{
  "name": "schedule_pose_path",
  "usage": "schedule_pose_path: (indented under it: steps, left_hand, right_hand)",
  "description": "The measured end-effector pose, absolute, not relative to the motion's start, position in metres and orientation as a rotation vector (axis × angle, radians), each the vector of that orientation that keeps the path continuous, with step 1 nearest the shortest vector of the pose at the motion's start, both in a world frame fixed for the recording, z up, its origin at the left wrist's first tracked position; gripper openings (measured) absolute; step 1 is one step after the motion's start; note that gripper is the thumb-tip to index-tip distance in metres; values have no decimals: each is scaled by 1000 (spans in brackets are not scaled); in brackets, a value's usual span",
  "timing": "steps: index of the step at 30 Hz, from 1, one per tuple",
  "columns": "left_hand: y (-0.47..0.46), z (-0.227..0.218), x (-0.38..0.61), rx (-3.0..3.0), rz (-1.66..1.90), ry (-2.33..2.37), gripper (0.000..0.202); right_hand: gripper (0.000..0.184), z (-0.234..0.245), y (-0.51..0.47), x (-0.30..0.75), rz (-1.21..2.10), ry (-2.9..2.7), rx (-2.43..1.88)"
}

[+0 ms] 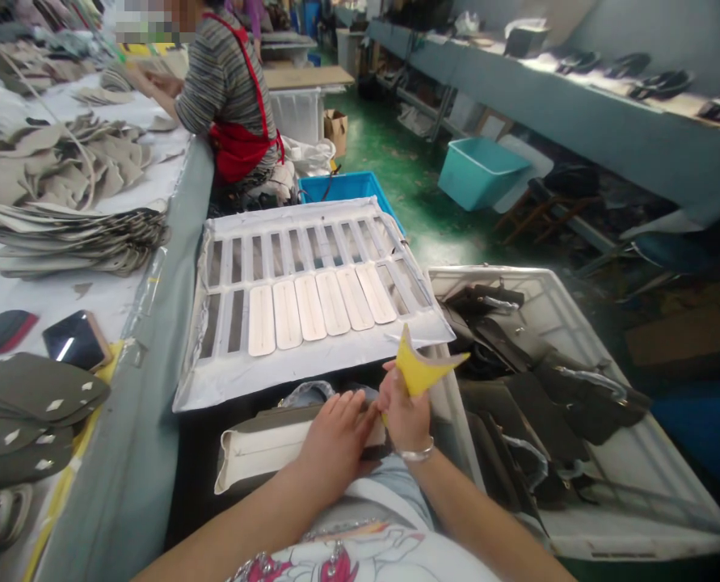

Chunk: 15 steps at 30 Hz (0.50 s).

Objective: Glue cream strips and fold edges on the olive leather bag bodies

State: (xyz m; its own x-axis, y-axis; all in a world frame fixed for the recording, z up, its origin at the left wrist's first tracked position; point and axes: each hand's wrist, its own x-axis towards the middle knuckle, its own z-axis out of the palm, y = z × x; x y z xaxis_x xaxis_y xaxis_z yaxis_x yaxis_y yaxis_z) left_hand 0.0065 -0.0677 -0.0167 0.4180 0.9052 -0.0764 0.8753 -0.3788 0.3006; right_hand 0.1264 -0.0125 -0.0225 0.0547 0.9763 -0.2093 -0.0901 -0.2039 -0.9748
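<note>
A dark olive handbag (263, 422) lies in front of me with a cream strip (263, 449) along it and a wrapped handle (309, 391) behind. My left hand (340, 432) rests on the strip's right part, fingers stretched and close together. My right hand (409, 414) is closed around a yellow piece with a concave, pale upper edge (427, 368), which sticks up above the fist. Its lower end is mostly hidden near the left fingertips at the bag's right end.
Ahead stands a white slotted rack (238, 380) holding several cream strips (311, 307). A white crate (553, 283) of dark bags is at right. Leather pieces (74, 234) and a phone (76, 339) lie on the left table (123, 311). A seated co-worker (232, 97) is beyond.
</note>
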Motion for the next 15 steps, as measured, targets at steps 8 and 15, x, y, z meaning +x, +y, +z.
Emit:
schedule_pose_path:
  steps: [8,15]
  left_hand:
    - [-78,-20,6,2382,223,1617,80]
    - [-80,-24,5,2390,295,1649,84]
  right_hand:
    - [27,-16,-32,131,1362,-749,-1102]
    - [28,-20,-32,132,1360,-836,-1114]
